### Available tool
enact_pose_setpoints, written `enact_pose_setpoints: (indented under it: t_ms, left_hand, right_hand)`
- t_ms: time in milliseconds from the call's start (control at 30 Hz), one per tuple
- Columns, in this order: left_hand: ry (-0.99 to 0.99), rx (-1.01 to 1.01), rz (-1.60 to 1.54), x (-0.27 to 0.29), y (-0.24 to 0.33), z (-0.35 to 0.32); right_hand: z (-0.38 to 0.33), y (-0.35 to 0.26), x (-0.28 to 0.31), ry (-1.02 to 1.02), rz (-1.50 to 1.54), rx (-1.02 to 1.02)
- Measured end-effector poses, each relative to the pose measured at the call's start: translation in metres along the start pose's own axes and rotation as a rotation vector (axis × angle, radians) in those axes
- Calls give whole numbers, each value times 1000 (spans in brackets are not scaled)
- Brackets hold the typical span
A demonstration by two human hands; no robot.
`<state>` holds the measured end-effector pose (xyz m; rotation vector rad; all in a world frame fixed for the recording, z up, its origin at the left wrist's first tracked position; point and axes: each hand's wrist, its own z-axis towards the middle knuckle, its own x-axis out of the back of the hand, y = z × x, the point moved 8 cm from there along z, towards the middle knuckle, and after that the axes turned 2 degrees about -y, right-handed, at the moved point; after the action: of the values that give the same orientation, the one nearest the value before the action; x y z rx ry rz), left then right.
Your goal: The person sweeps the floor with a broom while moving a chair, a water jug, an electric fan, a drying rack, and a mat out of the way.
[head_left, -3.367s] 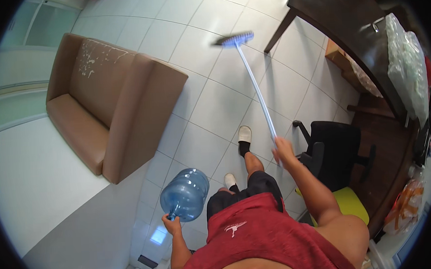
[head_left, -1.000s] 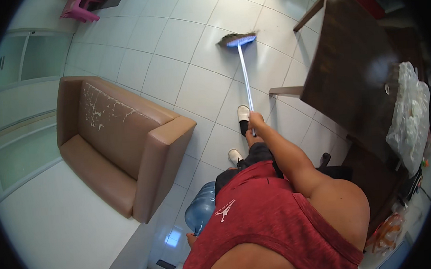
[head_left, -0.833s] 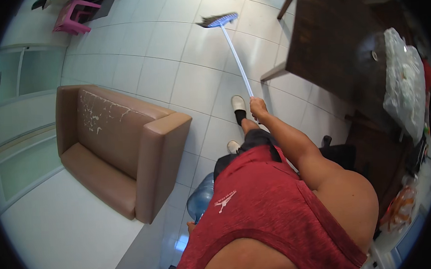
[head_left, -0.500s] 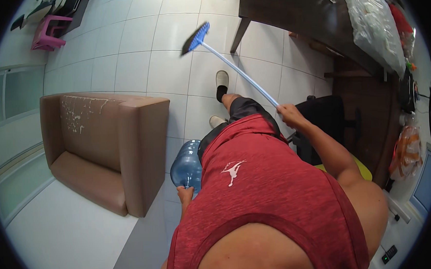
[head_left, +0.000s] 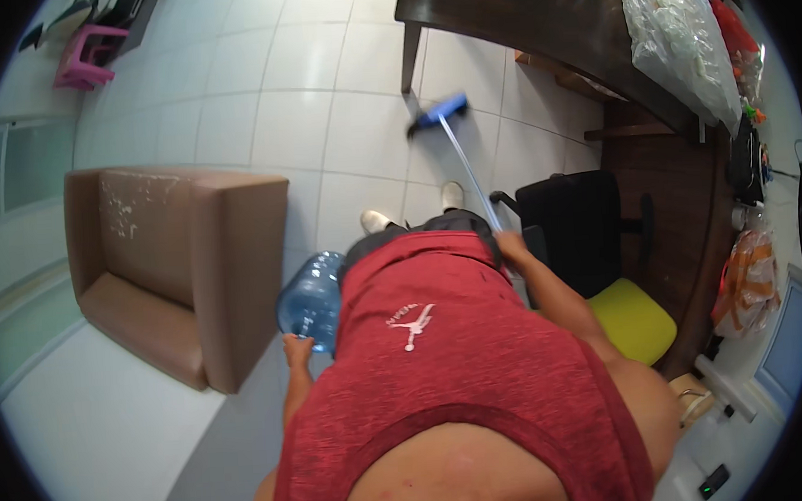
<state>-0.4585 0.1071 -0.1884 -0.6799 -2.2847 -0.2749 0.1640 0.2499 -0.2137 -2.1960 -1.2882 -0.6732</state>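
the broom [head_left: 464,161] is slanting ahead and left from the right hand [head_left: 512,248] gripping it, toward the desk [head_left: 515,9] corner, the left hand [head_left: 298,349] holding the jug [head_left: 313,296].

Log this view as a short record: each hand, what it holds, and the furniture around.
Left hand: holds a translucent blue plastic bottle by its neck
Right hand: holds a blue-headed broom by its pale handle
Broom head: blurred, over white floor tiles
Left side: brown padded sofa, backrest peeling
Right side: black-backed armchair, lime-green seat
Ahead-right: dark wooden table
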Motion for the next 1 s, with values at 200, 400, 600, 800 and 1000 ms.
enact_pose_setpoints:
  t_ms: [200,400,600,800,1000]
  left_hand:
    - [34,1,55,47,31,-30]
    - [120,80,95,30,20,-64]
    - [119,205,29,-2,48,-115]
    - [15,180,-179,-7,55,-104]
    - [-59,258,-201,-26,74,-98]
  right_hand:
    - [63,-29,53,75,1022,-274]
    - [-59,56,70,3,983,-368]
    - [-3,78,40,-171,880,-349]
    - [170,21,100,-57,1006,-188]
    - [133,70,134,64,954,-256]
